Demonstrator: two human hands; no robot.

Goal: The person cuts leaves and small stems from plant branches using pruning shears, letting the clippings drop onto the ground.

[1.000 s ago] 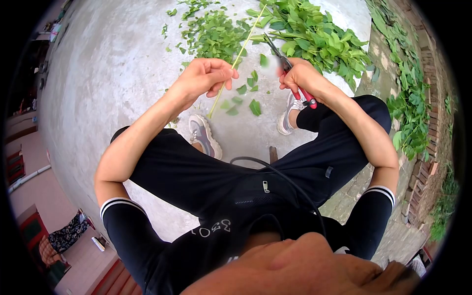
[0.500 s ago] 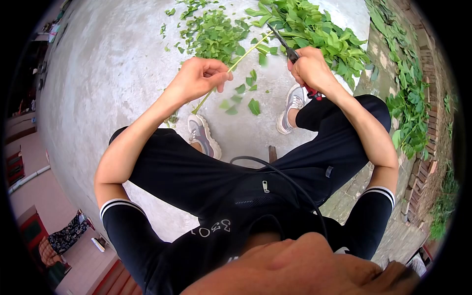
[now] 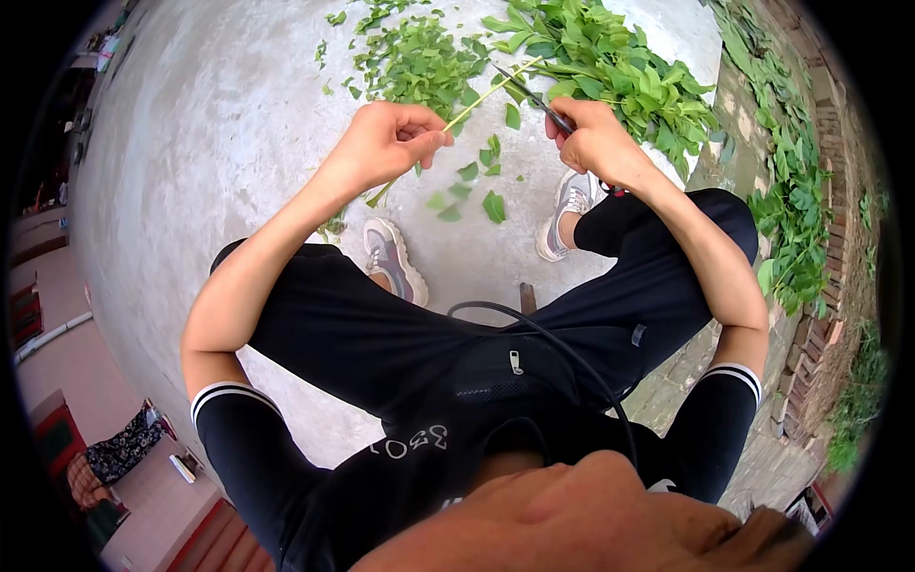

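Note:
My left hand (image 3: 396, 143) is closed round a thin, pale green plant stem (image 3: 483, 98), which slants up and to the right. Its lower end pokes out beneath the hand. In my right hand (image 3: 600, 141) is a pair of dark-bladed scissors (image 3: 534, 98); a bit of red shows near the wrist, and most of the handle is hidden by the fingers. The blades cross the upper part of the stem. Whether they have cut into it, I cannot tell.
Small loose leaves (image 3: 419, 67) lie on the concrete ground (image 3: 210, 124) ahead. A bigger heap of leafy stems (image 3: 629, 81) is at the right. More greenery (image 3: 791, 210) lies along the right edge. A black cable (image 3: 572, 357) crosses my lap.
The scissors have swung left, and their blades now lie across the stem. My right hand has turned and shifted slightly left. The left hand keeps its hold on the stem.

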